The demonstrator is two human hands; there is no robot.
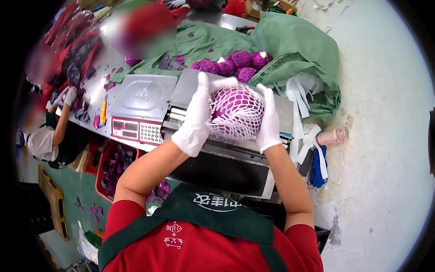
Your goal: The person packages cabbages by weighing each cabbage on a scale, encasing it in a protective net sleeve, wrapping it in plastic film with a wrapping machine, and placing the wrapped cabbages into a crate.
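A purple cabbage [238,111] in a white foam net sleeve is held up between my two white-gloved hands. On its left side my left hand [198,115] presses with the palm, thumb stretched along the top. My right hand [270,119] closes on the opposite side, its fingertips partly hidden behind the cabbage. Below and behind it is a grey metal machine [183,93] with a dark front panel [222,174]. Several bare purple cabbages [240,59] lie just beyond the machine.
Left of the machine stands a weighing scale [145,97]; a yellow-handled knife [103,113] lies beside it. A green cloth sack [299,45] bulges at the back right, near white strips [297,97] and a pink bottle [333,136]. A red crate [100,179] holds purple leaves. A co-worker's gloved hands [67,96] are at far left.
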